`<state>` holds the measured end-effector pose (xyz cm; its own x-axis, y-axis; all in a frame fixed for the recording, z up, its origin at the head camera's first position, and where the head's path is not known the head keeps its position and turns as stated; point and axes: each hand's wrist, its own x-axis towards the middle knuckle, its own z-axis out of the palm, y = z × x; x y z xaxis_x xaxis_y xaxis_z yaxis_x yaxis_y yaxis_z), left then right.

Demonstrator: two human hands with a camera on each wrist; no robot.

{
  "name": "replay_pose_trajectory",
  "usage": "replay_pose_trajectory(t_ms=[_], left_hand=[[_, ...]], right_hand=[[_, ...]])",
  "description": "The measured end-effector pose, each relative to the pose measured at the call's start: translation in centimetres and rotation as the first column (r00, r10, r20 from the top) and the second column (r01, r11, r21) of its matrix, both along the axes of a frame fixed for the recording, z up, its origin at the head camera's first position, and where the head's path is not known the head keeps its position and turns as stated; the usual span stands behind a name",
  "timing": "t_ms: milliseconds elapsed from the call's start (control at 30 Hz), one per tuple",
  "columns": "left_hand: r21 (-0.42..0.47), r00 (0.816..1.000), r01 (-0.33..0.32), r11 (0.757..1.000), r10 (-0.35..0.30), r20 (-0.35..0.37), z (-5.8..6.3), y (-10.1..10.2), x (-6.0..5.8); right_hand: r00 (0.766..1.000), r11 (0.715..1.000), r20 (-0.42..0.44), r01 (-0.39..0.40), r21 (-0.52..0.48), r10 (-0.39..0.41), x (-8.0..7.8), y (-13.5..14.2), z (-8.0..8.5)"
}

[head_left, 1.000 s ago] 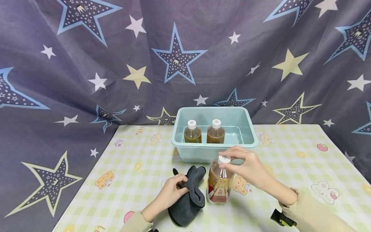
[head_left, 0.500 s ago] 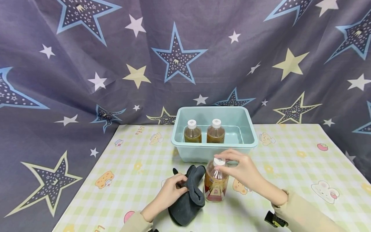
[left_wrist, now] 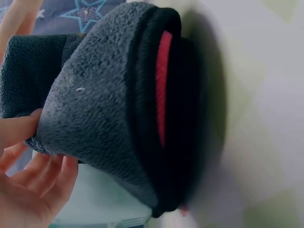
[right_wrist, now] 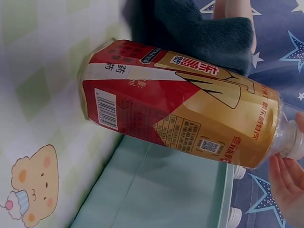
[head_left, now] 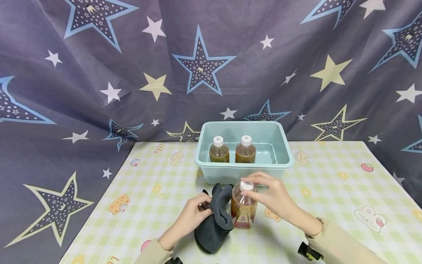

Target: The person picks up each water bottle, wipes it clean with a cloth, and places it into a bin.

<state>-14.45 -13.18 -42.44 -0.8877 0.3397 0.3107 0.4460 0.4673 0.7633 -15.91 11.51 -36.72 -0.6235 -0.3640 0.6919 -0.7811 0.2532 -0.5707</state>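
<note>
My left hand (head_left: 194,212) pinches the folded upper edge of a soft, dark grey fleecy fabric item (head_left: 212,233). Up close in the left wrist view, black edging and a red strip run along the lower end of this fabric item (left_wrist: 99,95); its exact kind is unclear. Just right of it stands a plastic drink bottle (head_left: 243,214), its side close against the fabric. My right hand (head_left: 271,192) grips the bottle by its white cap and neck, fingers and thumb on opposite sides. The bottle's red and gold label (right_wrist: 185,99) faces the right wrist camera.
Behind the hands sits a light blue plastic tub (head_left: 244,167). Two similar bottles, a left one (head_left: 219,150) and a right one (head_left: 245,151), stand inside it. A green checked tablecloth (head_left: 148,205) covers the table, and a star-patterned curtain (head_left: 132,47) hangs behind.
My right hand has slid the bottle leftward, up close to the dark fabric item. My left hand has shifted the fabric item slightly right and raised its top a little.
</note>
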Motion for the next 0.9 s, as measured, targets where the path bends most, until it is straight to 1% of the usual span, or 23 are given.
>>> replay_pose_trajectory(t_ms=[133, 267, 367, 467, 600, 667, 800, 900], left_hand=[[0.010, 0.999, 0.016, 1.000, -0.015, -0.049, 0.7, -0.1, -0.2], [0.022, 0.994, 0.039, 0.999, -0.036, -0.100, 1.5, -0.1, -0.4], [0.023, 0.993, 0.045, 0.999, -0.042, -0.114, 2.4, 0.2, -0.5], [0.018, 0.993, 0.044, 0.999, -0.041, -0.112, 3.3, 0.6, -0.4], [0.006, 0.993, 0.045, 0.999, -0.044, -0.109, 4.4, 1.1, -0.4], [-0.006, 0.991, 0.053, 0.999, -0.053, -0.122, 4.6, 1.3, -0.5], [-0.026, 0.982, 0.079, 0.997, -0.082, -0.167, 4.4, 1.4, -0.9], [-0.048, 0.979, 0.089, 0.995, -0.096, -0.179, 4.4, 1.5, -1.0]], right_hand=[[1.000, 1.000, -0.022, -0.005, -0.002, 0.005, 0.1, 0.0, 0.0], [1.000, 1.000, -0.025, -0.002, 0.002, 0.002, 0.1, -0.1, 0.0], [0.999, 1.000, -0.043, 0.002, 0.010, -0.002, 0.1, -0.1, 0.0], [0.998, 1.000, -0.054, 0.009, 0.024, -0.008, 0.2, 0.0, 0.0], [0.999, 0.999, -0.039, 0.012, 0.040, -0.011, 0.3, 0.0, 0.1], [0.999, 0.999, -0.034, 0.009, 0.043, -0.008, 0.4, 0.0, 0.1], [1.000, 0.999, -0.024, 0.005, 0.037, -0.004, 0.5, -0.1, 0.2], [0.999, 0.999, -0.032, 0.005, 0.032, -0.004, 0.4, -0.1, 0.0]])
